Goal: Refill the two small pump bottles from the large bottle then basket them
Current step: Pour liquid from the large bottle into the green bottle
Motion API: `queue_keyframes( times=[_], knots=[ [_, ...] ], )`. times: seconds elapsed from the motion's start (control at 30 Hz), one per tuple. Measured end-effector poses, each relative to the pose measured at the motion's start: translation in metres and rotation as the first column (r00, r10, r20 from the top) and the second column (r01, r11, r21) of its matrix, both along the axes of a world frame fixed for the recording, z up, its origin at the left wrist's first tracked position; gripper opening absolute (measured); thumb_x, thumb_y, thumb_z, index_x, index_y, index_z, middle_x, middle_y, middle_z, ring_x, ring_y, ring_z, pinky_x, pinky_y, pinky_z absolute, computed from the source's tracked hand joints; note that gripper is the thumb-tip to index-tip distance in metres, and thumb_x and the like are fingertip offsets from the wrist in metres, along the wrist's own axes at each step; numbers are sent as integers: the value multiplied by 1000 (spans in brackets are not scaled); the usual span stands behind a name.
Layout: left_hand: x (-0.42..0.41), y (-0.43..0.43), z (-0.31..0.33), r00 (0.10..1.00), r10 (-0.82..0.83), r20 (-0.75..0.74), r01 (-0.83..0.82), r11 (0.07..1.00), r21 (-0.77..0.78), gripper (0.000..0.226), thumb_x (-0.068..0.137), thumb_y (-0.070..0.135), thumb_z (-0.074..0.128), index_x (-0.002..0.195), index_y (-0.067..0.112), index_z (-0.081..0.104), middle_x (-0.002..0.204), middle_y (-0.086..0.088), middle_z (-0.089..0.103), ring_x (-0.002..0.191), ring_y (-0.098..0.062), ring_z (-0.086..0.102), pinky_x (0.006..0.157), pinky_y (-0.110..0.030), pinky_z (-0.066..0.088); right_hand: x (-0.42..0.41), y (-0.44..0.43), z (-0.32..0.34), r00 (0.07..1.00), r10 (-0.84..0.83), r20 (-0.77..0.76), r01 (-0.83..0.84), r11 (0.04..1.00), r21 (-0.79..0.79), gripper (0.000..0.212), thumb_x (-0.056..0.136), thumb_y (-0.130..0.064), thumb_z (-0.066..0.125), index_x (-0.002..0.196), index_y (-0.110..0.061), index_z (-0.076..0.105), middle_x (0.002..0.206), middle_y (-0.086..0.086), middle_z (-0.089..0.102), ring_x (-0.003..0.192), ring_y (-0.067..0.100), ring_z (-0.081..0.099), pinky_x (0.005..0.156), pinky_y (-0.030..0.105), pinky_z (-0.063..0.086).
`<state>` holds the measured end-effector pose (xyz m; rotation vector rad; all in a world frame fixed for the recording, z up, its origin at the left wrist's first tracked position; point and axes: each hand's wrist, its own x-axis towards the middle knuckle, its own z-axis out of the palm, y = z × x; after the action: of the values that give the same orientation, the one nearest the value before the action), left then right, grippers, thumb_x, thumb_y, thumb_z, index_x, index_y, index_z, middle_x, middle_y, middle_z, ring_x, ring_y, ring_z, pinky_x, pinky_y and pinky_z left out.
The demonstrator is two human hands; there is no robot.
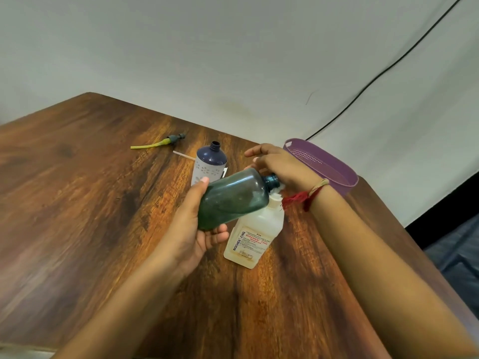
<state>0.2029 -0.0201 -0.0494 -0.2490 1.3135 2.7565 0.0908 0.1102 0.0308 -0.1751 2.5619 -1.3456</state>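
While left hand wraps the green bottle, its long axis runs 8-to-2 o'clock, neck at right hand; can't tell what that hand pinches. Large bottle sits just below.

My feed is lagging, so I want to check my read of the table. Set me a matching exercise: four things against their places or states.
Things
1. green bottle
2. dark blue bottle
3. large white bottle
4. pump with yellow tube

Places or states
A. lying flat on the table, far left of the rest
B. upright, neck open, pale flowered band
C. held tilted in the left hand
D. standing, red lettering on its label

Pairs: 1-C, 2-B, 3-D, 4-A
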Motion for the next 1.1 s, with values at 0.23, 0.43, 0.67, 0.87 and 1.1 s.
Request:
queue_keyframes(
  times=[0.23, 0.43, 0.67, 0.87, 1.1],
  knots=[
    [-1, -3, -1, 999, 24, -25, -25, 999, -33, 49, 81, 53, 53, 111, 15, 59, 94, -15, 62, 46, -9, 55, 40, -18, 50, -1, 0, -4, 998, 8, 66, -3, 997, -83, 29, 96, 6, 36, 113, -7, 56, 85, 9, 61, 61, 15, 57, 44, 18, 48],
    [-2, -3, 0, 1000, 4, -12, -5, 1000, -17, 41, 88, 51, 50, 107, 15, 60, 87, -14, 62, 44, -8, 54, 39, -17, 50, -4, 1, 0, 1000, 18, -14, -18, 1000, 20, 24, 94, 3, 42, 107, -6, 60, 83, 6, 59, 68, 14, 56, 61, 23, 48],
    [0, -6, -1, 1000, 1, -23, -2, 999, -35, 41, 86, 50, 50, 107, 16, 61, 80, -9, 65, 45, -9, 54, 40, -17, 49, -3, -1, -2, 996, 81, 45, -80, 996, -31, 27, 93, 8, 42, 97, -11, 60, 92, 11, 63, 65, 12, 60, 51, 19, 50],
    [-1, -4, 1, 999, -5, -35, 4, 999, -38, 48, 81, 52, 52, 111, 15, 59, 90, -13, 62, 46, -9, 54, 40, -17, 50, -4, 2, -1, 997, 70, 16, -70, 997, -19, 16, 93, 0, 51, 102, -5, 63, 89, 7, 63, 65, 13, 57, 50, 14, 49],
    [-2, -6, -4, 999, 16, -35, -19, 998, -61, 46, 87, 50, 50, 114, 14, 57, 94, -15, 62, 48, -9, 55, 41, -17, 49, -1, 0, -5, 997, 55, 50, -52, 997, -53, 24, 93, 6, 44, 91, -10, 61, 83, 7, 60, 55, 11, 57, 47, 20, 48]
  ],
)
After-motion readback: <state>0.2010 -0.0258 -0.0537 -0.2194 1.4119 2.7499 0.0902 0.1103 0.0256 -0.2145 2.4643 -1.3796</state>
